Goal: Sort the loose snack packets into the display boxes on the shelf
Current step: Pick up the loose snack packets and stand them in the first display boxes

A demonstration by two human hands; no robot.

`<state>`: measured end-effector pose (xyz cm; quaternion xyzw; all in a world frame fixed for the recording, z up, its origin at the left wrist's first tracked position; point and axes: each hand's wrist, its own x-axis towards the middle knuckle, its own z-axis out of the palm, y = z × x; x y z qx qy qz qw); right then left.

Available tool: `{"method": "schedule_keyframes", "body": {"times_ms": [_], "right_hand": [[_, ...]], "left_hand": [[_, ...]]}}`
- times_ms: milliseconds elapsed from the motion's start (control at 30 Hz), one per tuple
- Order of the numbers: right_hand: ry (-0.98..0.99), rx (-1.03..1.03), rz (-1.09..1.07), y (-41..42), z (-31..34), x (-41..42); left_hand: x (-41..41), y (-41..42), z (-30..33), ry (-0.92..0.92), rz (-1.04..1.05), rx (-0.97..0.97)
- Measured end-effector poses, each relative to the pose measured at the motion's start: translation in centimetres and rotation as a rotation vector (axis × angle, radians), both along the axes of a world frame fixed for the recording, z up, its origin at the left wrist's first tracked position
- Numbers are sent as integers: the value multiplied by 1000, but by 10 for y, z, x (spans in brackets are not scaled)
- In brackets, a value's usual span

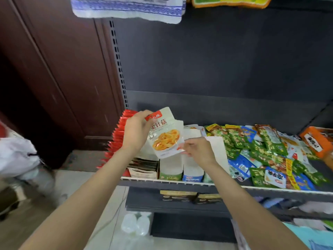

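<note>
1. One view only, from the head camera, looking down over two bare forearms at a shop shelf.
2. Both hands hold up a small bunch of white snack packets printed with orange-yellow food and red corner labels. The bunch hangs just above the white display boxes at the shelf's front edge.
3. These packets look light, thin and floppy, with a smooth, probably slippery film. They would likely slide against one another, so a firm pinch on the flat sealed edges or corners seems the safest hold.
4. The left hand grasps the bunch at its upper left corner. Its fingers curl round the back while the thumb presses the front, just below the red label.
5. The right hand pinches the lower right corner of the bunch between thumb and fingertips, its other fingers loosely curled.
6. Right of the right hand's fingers lies a heap of loose packets, mostly green and blue, spread across the shelf; an orange box stands at the far right.
7. Left of the left hand's fingers stands a row of red packets, upright, with a box of dark packets beneath that wrist.
</note>
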<state>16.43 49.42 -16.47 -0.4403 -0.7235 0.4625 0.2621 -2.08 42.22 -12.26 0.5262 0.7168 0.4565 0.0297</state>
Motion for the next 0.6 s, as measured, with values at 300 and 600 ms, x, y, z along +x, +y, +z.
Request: {"method": "schedule_keyframes", "body": {"times_ms": [300,600], "right_hand": [[-197,205,6,-31,-15,-65],[-301,180,105,-33,-22,-77]], "left_hand": [[-41,-36,-2,100,-18,12],[-52,-44,-24,256,-150,-134]]}}
